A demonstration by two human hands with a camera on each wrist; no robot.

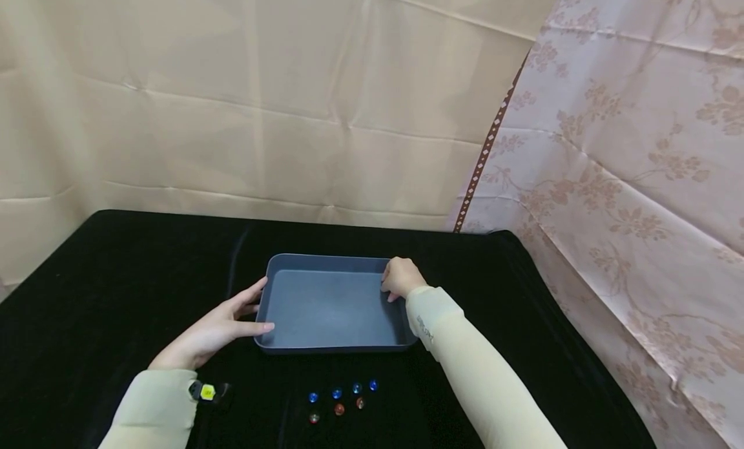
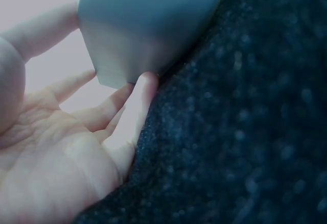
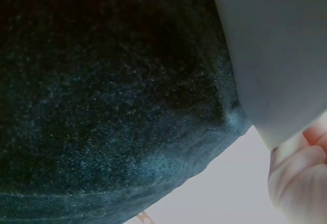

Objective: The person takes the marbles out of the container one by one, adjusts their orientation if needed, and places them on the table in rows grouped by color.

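Observation:
A shallow blue-grey rectangular tray lies on the black cloth, with nothing inside it. At its left side my left hand holds the wall, the thumb over the rim and the fingers against the outside. The left wrist view shows those fingertips touching the tray's outer wall. My right hand grips the far right part of the rim with curled fingers; its fingers show at the tray's edge in the right wrist view. Below the tray sit several blue marbles and 3 reddish or clear ones.
Black velvety cloth covers the table. Behind it hangs a cream curtain, and on the right a pink floral curtain. The marbles lie loose in two rows between the forearms, close to the tray's near edge.

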